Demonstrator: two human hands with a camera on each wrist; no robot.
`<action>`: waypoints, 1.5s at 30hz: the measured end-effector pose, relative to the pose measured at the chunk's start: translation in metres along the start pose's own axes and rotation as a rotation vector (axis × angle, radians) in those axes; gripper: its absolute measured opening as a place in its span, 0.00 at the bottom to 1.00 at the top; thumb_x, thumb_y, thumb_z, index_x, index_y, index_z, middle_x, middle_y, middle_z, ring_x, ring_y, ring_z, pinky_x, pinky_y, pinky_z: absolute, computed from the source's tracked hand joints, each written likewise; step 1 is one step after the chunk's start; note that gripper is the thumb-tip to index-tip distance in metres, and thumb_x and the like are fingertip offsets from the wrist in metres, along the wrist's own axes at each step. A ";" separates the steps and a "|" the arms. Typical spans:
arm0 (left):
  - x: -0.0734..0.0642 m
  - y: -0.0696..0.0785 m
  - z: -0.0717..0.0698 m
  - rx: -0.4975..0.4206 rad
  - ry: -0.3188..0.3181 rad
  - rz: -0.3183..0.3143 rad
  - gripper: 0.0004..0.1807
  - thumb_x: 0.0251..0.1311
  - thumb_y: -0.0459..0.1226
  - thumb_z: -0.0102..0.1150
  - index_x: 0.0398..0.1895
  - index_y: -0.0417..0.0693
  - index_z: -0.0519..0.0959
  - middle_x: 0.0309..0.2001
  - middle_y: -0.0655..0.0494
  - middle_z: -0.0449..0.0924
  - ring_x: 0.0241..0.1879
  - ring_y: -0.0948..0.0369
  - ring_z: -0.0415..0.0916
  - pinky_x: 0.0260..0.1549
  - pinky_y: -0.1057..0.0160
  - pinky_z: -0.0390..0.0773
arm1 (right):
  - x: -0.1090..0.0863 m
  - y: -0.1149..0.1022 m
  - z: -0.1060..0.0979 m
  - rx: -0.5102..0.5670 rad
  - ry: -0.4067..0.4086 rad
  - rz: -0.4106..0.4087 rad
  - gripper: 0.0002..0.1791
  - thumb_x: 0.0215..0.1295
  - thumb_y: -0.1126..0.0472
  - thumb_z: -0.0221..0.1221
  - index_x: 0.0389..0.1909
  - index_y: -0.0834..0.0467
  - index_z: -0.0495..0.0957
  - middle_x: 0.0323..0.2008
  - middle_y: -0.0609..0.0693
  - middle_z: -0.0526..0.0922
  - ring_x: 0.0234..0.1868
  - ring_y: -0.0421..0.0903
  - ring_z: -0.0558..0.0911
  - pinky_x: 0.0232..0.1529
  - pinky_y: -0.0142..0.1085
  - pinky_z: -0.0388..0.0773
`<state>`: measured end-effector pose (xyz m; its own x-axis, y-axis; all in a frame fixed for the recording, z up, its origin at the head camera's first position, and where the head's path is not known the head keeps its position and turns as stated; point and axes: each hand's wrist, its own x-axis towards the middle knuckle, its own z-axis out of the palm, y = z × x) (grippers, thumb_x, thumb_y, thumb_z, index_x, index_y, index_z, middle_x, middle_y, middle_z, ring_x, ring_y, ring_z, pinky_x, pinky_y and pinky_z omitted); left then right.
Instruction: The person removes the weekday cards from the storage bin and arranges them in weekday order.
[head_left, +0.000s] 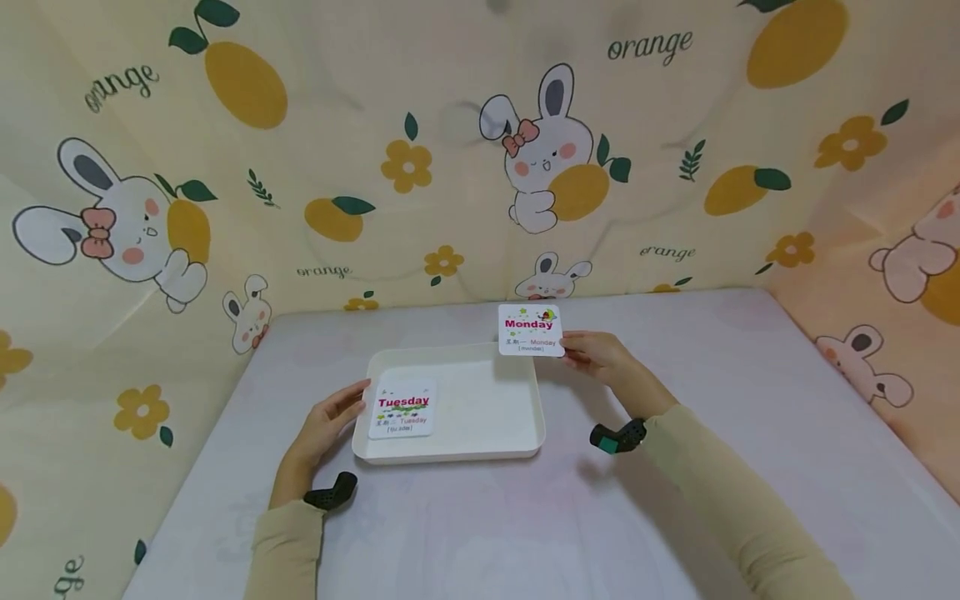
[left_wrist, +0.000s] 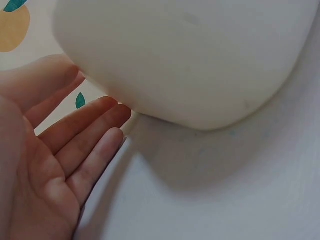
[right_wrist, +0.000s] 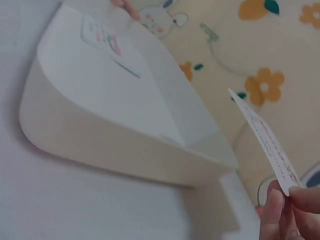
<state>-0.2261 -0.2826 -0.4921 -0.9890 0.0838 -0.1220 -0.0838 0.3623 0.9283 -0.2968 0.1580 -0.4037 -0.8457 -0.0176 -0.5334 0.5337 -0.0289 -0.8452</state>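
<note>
Between the thumb and fingers of my right hand is the Monday card, pinched at its right edge and raised above the tray's far right corner. The right wrist view has this white card nearly edge-on. A shallow white tray sits on the table, with the Tuesday card lying in its left part. My left hand is at the tray's left side, its fingertips touching the rim. Seen in the left wrist view, the fingers of that hand are extended against the tray's outer wall.
The white-covered table extends around the tray. Behind it hangs a cream cloth printed with rabbits, oranges and flowers, which also covers both sides. Each wrist wears a black strap.
</note>
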 end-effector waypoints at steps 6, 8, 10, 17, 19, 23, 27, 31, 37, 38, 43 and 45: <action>0.000 0.001 0.000 -0.009 -0.001 0.002 0.31 0.65 0.49 0.56 0.70 0.50 0.66 0.72 0.48 0.65 0.72 0.50 0.59 0.72 0.47 0.60 | 0.013 0.004 -0.014 0.040 0.031 0.042 0.27 0.68 0.63 0.55 0.68 0.61 0.65 0.24 0.43 0.81 0.29 0.38 0.78 0.34 0.23 0.78; 0.000 0.001 0.000 -0.004 -0.002 0.002 0.31 0.65 0.49 0.56 0.70 0.50 0.65 0.72 0.49 0.64 0.72 0.50 0.59 0.72 0.47 0.60 | 0.017 0.005 -0.020 0.057 0.044 0.056 0.28 0.68 0.63 0.56 0.68 0.60 0.65 0.24 0.42 0.81 0.29 0.38 0.78 0.35 0.24 0.78; 0.000 0.001 0.000 -0.001 -0.001 0.002 0.32 0.65 0.50 0.56 0.70 0.51 0.65 0.72 0.49 0.64 0.72 0.50 0.60 0.72 0.47 0.60 | 0.021 0.007 -0.026 0.061 0.040 0.054 0.29 0.69 0.62 0.55 0.69 0.60 0.64 0.27 0.42 0.81 0.30 0.38 0.78 0.36 0.24 0.79; 0.001 0.000 0.001 -0.013 0.000 -0.004 0.32 0.65 0.50 0.56 0.70 0.50 0.65 0.72 0.48 0.64 0.72 0.50 0.60 0.72 0.47 0.60 | 0.031 0.010 -0.041 0.040 0.073 0.055 0.29 0.69 0.61 0.55 0.70 0.59 0.63 0.52 0.51 0.75 0.39 0.41 0.77 0.42 0.25 0.80; 0.001 0.000 0.001 -0.016 0.003 -0.006 0.32 0.65 0.50 0.56 0.70 0.50 0.65 0.72 0.47 0.64 0.72 0.50 0.60 0.72 0.46 0.60 | 0.034 0.011 -0.044 0.045 0.070 0.045 0.29 0.69 0.61 0.55 0.70 0.60 0.63 0.56 0.52 0.73 0.39 0.40 0.77 0.42 0.25 0.81; 0.000 0.002 0.001 -0.018 0.010 -0.010 0.32 0.65 0.49 0.56 0.70 0.50 0.65 0.72 0.48 0.64 0.72 0.50 0.60 0.72 0.47 0.60 | 0.040 0.016 -0.051 0.044 0.054 0.030 0.30 0.69 0.62 0.54 0.71 0.61 0.61 0.51 0.50 0.76 0.37 0.38 0.78 0.42 0.26 0.82; -0.001 0.004 0.001 -0.014 0.010 -0.014 0.31 0.66 0.48 0.55 0.70 0.50 0.65 0.72 0.49 0.64 0.72 0.51 0.60 0.72 0.48 0.60 | 0.046 0.019 -0.056 0.049 0.073 0.033 0.29 0.68 0.62 0.55 0.69 0.61 0.63 0.35 0.44 0.81 0.32 0.36 0.81 0.40 0.26 0.82; -0.002 0.004 0.002 -0.023 0.005 -0.017 0.30 0.67 0.46 0.55 0.70 0.50 0.65 0.72 0.49 0.63 0.72 0.51 0.59 0.73 0.47 0.59 | 0.054 0.020 -0.057 0.053 0.137 0.061 0.29 0.67 0.60 0.58 0.68 0.61 0.66 0.21 0.42 0.82 0.25 0.36 0.82 0.35 0.25 0.83; -0.004 0.000 0.002 -0.012 0.006 -0.015 0.31 0.66 0.48 0.56 0.70 0.50 0.65 0.72 0.47 0.63 0.73 0.49 0.59 0.72 0.45 0.59 | 0.060 0.024 -0.054 0.025 0.192 0.056 0.29 0.66 0.59 0.59 0.67 0.61 0.67 0.19 0.42 0.81 0.22 0.34 0.81 0.32 0.24 0.82; -0.005 0.000 0.001 -0.008 0.004 -0.012 0.31 0.66 0.48 0.56 0.70 0.49 0.65 0.72 0.47 0.63 0.73 0.49 0.59 0.72 0.45 0.58 | 0.060 0.025 -0.053 0.022 0.204 0.052 0.29 0.66 0.59 0.60 0.67 0.61 0.67 0.18 0.41 0.80 0.22 0.34 0.81 0.31 0.23 0.82; -0.004 0.005 0.001 -0.009 -0.004 -0.016 0.31 0.66 0.48 0.55 0.70 0.50 0.64 0.73 0.48 0.62 0.73 0.49 0.58 0.73 0.45 0.57 | 0.069 0.026 -0.052 0.019 0.279 0.042 0.29 0.64 0.58 0.61 0.65 0.60 0.70 0.15 0.40 0.79 0.18 0.32 0.79 0.28 0.23 0.81; -0.004 0.005 0.001 -0.019 -0.003 -0.022 0.31 0.66 0.47 0.55 0.70 0.50 0.64 0.73 0.49 0.62 0.73 0.49 0.58 0.73 0.45 0.57 | 0.072 0.028 -0.052 0.003 0.294 0.032 0.28 0.64 0.58 0.61 0.64 0.60 0.71 0.15 0.40 0.78 0.18 0.32 0.79 0.28 0.23 0.81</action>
<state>-0.2229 -0.2800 -0.4871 -0.9865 0.0789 -0.1437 -0.1080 0.3468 0.9317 -0.3426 0.2077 -0.4670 -0.7914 0.2722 -0.5474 0.5602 -0.0357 -0.8276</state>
